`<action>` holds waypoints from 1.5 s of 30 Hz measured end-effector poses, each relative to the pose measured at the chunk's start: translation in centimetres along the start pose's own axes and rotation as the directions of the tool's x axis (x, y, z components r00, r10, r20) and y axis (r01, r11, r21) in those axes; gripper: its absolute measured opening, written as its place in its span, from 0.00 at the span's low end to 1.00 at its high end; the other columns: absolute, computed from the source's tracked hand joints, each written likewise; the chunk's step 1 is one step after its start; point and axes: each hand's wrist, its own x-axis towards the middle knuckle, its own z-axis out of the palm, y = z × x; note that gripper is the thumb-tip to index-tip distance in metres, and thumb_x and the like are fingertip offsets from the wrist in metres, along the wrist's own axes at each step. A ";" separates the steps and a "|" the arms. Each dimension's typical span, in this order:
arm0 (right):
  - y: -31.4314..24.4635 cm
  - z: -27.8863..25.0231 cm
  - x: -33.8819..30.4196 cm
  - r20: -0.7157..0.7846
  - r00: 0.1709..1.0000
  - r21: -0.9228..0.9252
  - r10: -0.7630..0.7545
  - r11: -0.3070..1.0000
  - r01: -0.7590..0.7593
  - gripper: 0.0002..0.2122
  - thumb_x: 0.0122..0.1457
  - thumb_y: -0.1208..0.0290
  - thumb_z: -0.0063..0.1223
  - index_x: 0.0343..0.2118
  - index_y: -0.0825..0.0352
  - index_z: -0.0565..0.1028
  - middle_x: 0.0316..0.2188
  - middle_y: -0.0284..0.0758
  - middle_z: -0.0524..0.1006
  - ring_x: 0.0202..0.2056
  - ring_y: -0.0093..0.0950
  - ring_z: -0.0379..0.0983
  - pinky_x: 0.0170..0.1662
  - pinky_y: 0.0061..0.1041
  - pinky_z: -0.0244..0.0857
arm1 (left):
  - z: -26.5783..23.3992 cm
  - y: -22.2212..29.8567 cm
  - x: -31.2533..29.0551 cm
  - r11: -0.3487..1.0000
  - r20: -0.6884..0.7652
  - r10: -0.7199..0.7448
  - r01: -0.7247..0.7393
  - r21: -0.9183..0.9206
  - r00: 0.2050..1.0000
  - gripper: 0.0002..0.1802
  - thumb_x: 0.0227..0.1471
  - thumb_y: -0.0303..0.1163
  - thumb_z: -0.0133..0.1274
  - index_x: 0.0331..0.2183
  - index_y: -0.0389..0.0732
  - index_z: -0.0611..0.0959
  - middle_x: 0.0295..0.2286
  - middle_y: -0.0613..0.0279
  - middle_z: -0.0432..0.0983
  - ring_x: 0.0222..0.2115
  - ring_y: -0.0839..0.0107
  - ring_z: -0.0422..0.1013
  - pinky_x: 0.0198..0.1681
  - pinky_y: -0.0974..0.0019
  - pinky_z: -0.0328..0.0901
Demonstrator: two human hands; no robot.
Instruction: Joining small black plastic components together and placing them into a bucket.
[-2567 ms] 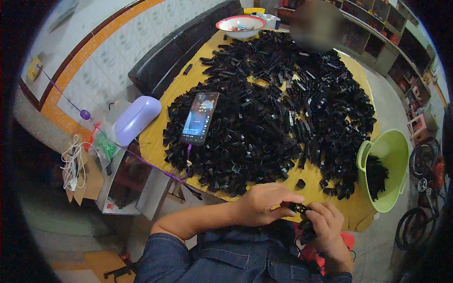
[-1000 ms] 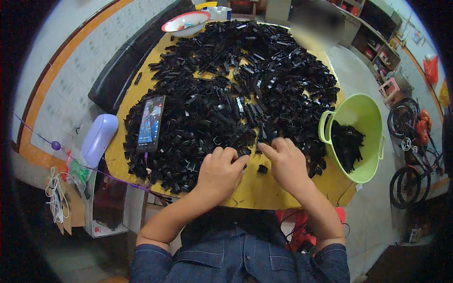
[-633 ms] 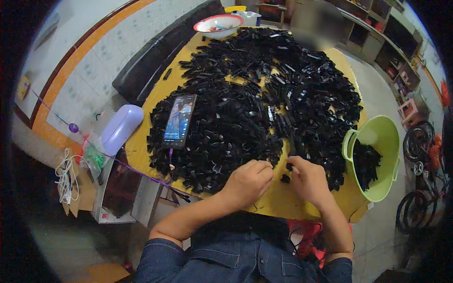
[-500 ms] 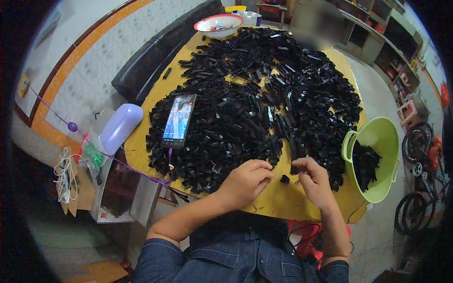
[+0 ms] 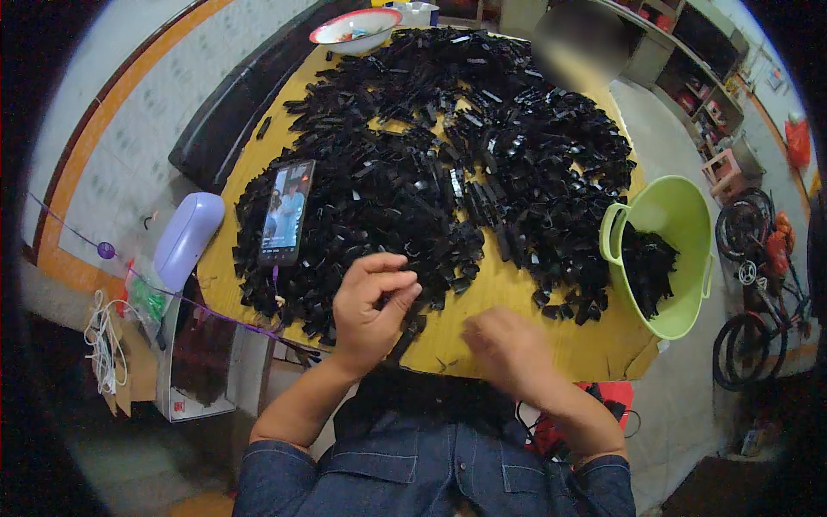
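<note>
Over the near edge of the pile of small black plastic pieces (image 5: 366, 215), my left hand (image 5: 372, 310) is raised with its fingers curled in toward the thumb. Whatever sits between those fingertips, if anything, is hidden. A dark strip-shaped piece (image 5: 408, 339) lies just beside it, at the table's front edge. My right hand (image 5: 510, 346) is over the bare front part of the yellow tabletop (image 5: 564, 345), smeared by motion, so its fingers cannot be read. A phone (image 5: 287, 214) with a lit screen rests on the left part of the pile.
A green two-handled basket (image 5: 689, 284) with black pieces inside stands tilted at the table's right. A red-rimmed bowl (image 5: 355, 34) sits at the far left corner. A purple cord (image 5: 233, 320) runs past the left edge, near a lilac rounded object (image 5: 189, 237). Bicycles (image 5: 758, 293) stand at right.
Both hands have shifted left, and my right hand has come nearer to me. The dark piece in my right fingers no longer shows there. The whole view has shifted slightly.
</note>
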 end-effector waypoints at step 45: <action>-1.2 -2.6 -1.0 -0.215 0.931 -0.045 -0.296 0.955 0.293 0.13 0.39 0.84 0.57 0.29 0.66 0.70 0.30 0.40 0.75 0.20 0.32 0.69 0.22 0.26 0.63 | -1.5 3.4 0.2 0.967 0.419 0.249 -0.204 -0.150 0.873 0.19 0.40 0.27 0.61 0.37 0.37 0.74 0.32 0.58 0.75 0.29 0.70 0.74 0.32 0.70 0.70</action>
